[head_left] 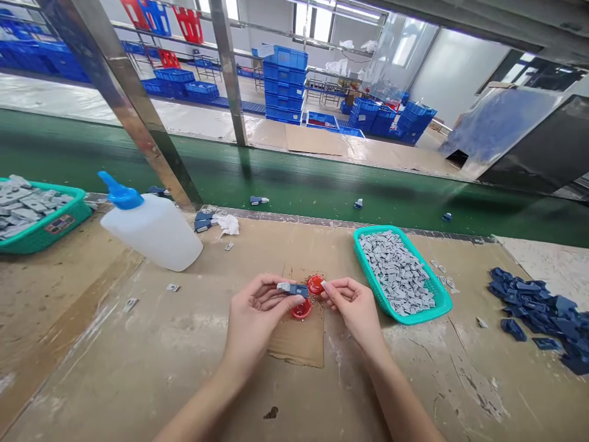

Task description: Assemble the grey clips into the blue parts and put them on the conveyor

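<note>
Got the blue-and-grey part (299, 290) pinched in my left hand (252, 314), by the near red dish (301, 311). My right hand (355, 305)'s pinched nearly closed, can't tell if it's holding anything tbh.

I count one blue-and-grey clip (299, 290) in the left grip (255, 312), one small pale piece (324, 285) in the right grip (356, 302), and two small red dishes (316, 284) on one cardboard sheet (299, 345). The table (197, 362) carries two green baskets (416, 318) of grey parts (396, 270) too many to count, one white bottle (154, 233), one crumpled tissue (229, 224), three loose grey pieces (172, 287) around the bottle, and one uncountable heap of dark blue parts (547, 313). Three more clips (358, 204) show clearly on one green belt (304, 184), with two metal posts (227, 67) and three red crates (188, 24) in view.
</note>
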A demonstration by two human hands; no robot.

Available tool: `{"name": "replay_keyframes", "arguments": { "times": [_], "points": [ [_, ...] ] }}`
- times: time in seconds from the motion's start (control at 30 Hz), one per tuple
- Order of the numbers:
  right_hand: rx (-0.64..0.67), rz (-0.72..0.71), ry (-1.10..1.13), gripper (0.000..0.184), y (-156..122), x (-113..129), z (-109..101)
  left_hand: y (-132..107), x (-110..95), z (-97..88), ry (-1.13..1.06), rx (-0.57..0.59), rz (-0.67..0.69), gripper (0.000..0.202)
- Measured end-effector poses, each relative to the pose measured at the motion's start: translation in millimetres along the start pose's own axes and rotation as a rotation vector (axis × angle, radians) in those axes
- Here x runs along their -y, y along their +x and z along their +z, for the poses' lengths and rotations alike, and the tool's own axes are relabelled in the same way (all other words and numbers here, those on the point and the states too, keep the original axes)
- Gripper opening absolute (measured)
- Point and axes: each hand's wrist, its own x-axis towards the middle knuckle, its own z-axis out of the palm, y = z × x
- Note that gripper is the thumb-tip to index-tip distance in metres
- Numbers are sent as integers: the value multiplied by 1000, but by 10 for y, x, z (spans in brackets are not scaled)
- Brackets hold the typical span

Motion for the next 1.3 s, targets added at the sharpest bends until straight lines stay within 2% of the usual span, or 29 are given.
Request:
{"name": "replay_keyframes", "arguments": {
  "times": [0.5, 0.67, 0.83, 1.0, 1.13, 1.3],
  "points": [
    [11, -17, 10, 36, -14, 4, -18, -17, -2, 15, -49, -2, -15, 28],
    [152, -57, 116, 27, -115, 100, -20, -32, 2, 28, -30, 18, -42, 27],
    [286, -35, 123, 23, -198, 193, 36, -54, -29, 70, -25, 63, -79, 23],
    [366, 12, 88, 28, -195, 236, 35, -77, -54, 67, -17, 97, -102, 19],
    [467, 63, 133, 35, -205, 214, 1, -95, -38, 45, -7, 194, -95, 16],
    [484, -13, 119, 34, -253, 256, -1, -113, -82, 127, 31, 205, -104, 34]
  ]
}}
